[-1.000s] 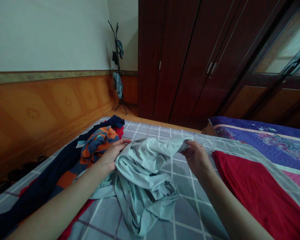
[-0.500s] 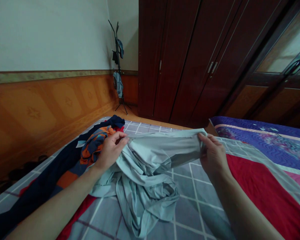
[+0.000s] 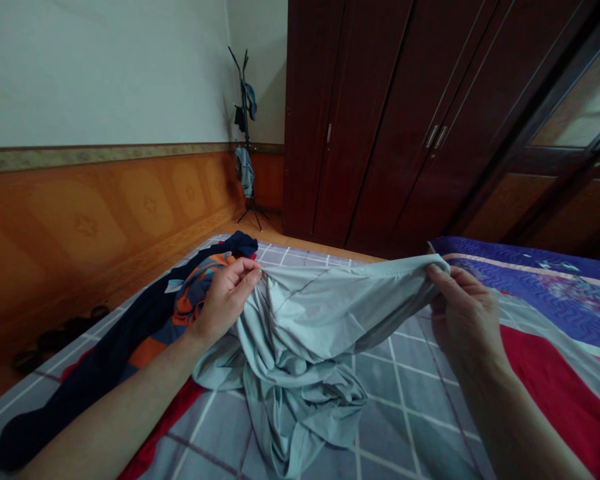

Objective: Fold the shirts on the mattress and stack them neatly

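A light grey garment (image 3: 320,313) of thin, smooth cloth hangs between my two hands, its hemmed edge stretched along the top. My left hand (image 3: 233,290) pinches one end of that edge between thumb and fingers. At the other end, my right hand (image 3: 463,307) grips the hem, thumb on the near side. The lower part of the garment lies bunched in folds on the checked bedsheet (image 3: 395,400). Which kind of garment it is, I cannot tell.
Left of the grey cloth lie orange-and-blue clothing (image 3: 195,293) and a dark navy garment (image 3: 90,373). On the right are a red cloth (image 3: 545,387) and a purple quilted mattress (image 3: 540,273). Behind stand a coat rack (image 3: 247,140) and a dark wooden wardrobe (image 3: 370,120).
My right hand has moved right, away from the left, drawing the garment's top edge longer and tauter. The cloth below it hangs more spread out. The view has shifted slightly left.
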The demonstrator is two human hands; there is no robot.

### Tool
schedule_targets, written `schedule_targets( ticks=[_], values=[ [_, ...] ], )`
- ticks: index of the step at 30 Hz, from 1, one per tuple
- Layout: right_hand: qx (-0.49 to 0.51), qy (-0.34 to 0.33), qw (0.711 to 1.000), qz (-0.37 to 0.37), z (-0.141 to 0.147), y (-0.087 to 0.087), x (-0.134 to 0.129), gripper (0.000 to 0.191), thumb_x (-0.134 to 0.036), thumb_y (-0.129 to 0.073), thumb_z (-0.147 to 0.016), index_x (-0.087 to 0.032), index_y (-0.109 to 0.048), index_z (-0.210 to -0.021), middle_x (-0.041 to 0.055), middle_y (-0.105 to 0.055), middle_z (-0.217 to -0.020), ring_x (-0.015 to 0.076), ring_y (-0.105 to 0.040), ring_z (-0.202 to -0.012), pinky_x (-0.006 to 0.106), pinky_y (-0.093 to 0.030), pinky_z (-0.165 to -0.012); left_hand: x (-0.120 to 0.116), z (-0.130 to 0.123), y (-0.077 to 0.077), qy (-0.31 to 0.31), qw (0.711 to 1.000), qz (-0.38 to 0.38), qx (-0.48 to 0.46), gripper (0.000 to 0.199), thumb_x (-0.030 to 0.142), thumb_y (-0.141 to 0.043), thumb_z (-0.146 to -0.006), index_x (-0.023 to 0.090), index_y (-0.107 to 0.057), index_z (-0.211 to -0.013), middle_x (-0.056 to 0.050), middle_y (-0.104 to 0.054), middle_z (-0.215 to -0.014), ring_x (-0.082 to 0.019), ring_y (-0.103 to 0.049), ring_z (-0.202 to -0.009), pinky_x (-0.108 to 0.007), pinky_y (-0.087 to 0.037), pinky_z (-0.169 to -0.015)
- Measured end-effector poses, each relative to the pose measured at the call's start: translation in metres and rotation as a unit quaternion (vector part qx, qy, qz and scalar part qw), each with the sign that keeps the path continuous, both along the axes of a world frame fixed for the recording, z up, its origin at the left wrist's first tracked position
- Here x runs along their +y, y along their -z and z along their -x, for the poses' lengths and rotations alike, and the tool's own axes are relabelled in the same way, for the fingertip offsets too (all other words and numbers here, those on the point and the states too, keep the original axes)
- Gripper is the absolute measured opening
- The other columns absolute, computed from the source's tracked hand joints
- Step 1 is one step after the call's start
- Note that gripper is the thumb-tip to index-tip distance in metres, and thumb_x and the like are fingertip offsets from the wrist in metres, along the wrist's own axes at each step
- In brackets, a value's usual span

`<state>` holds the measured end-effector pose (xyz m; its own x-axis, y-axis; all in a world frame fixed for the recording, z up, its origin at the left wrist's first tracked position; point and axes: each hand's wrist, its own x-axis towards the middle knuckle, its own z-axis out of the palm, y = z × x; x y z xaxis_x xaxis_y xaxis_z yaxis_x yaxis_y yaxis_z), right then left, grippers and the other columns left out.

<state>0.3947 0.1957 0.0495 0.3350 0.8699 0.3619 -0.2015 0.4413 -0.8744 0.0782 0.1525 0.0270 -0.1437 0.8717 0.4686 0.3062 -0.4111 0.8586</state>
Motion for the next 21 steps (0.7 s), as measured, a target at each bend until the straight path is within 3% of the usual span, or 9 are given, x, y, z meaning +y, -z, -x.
schedule_targets(
  ticks=[4, 7, 9, 14, 18, 21],
  values=[
    [0.028, -0.019, 0.999, 0.033, 0.002, 0.003, 0.002, 0.024, -0.032, -0.082, -0.056, -0.018, -0.065, -0.065, -0.0031, -0.061, -0.056, 0.007, -0.053, -0.044, 0.016, -0.042, -0.04, 0.006, 0.001, 0.006, -0.003, 0.996, 0.03, 0.08, 0.023, 0.037, -0.048, -0.088, 0.018, -0.059, -0.086, 0.0, -0.058, -0.074, -0.014, -0.053, -0.069, -0.023, -0.041, -0.065],
    [0.009, -0.03, 0.999, 0.024, 0.004, 0.004, 0.001, 0.024, -0.034, -0.081, -0.058, -0.019, -0.065, -0.067, -0.0033, -0.06, -0.055, 0.0072, -0.051, -0.042, 0.017, -0.042, -0.038, 0.007, -0.002, 0.013, -0.067, 0.983, -0.009, 0.17, 0.017, 0.033, -0.049, -0.086, 0.019, -0.059, -0.087, -0.002, -0.061, -0.084, -0.017, -0.056, -0.08, -0.026, -0.043, -0.074],
    [-0.001, -0.037, 0.999, 0.02, 0.005, 0.005, 0.0, 0.023, -0.035, -0.08, -0.06, -0.019, -0.064, -0.067, -0.0031, -0.06, -0.056, 0.0075, -0.051, -0.043, 0.017, -0.042, -0.038, 0.004, -0.009, 0.018, -0.077, 0.973, -0.038, 0.216, 0.013, 0.03, -0.05, -0.086, 0.02, -0.058, -0.086, -0.004, -0.061, -0.089, -0.019, -0.057, -0.087, -0.028, -0.042, -0.081],
    [0.009, -0.05, 0.998, 0.037, 0.005, 0.007, 0.001, 0.023, -0.034, -0.081, -0.058, -0.019, -0.064, -0.064, -0.003, -0.06, -0.057, 0.0075, -0.051, -0.045, 0.016, -0.041, -0.04, 0.0, -0.029, 0.043, -0.002, 0.96, 0.025, 0.28, 0.017, 0.034, -0.057, -0.083, 0.02, -0.06, -0.092, -0.005, -0.063, -0.091, -0.02, -0.058, -0.087, -0.029, -0.042, -0.079],
    [-0.006, -0.072, 0.997, 0.023, 0.007, 0.004, -0.003, 0.021, -0.034, -0.079, -0.058, -0.02, -0.064, -0.062, -0.0025, -0.06, -0.057, 0.0086, -0.052, -0.046, 0.018, -0.042, -0.04, 0.007, -0.036, 0.065, 0.027, 0.959, 0.123, 0.253, 0.035, 0.044, -0.054, -0.085, 0.018, -0.059, -0.108, -0.005, -0.066, -0.092, -0.018, -0.06, -0.074, -0.027, -0.042, -0.067],
    [-0.022, -0.101, 0.995, 0.017, 0.011, 0.0, -0.011, 0.018, -0.033, -0.077, -0.059, -0.021, -0.064, -0.062, -0.0022, -0.06, -0.058, 0.0096, -0.052, -0.047, 0.02, -0.042, -0.042, 0.012, -0.037, 0.074, 0.038, 0.956, 0.156, 0.247, 0.035, 0.046, -0.055, -0.083, 0.019, -0.064, -0.102, -0.003, -0.067, -0.081, -0.018, -0.06, -0.07, -0.025, -0.039, -0.061]
  ],
)
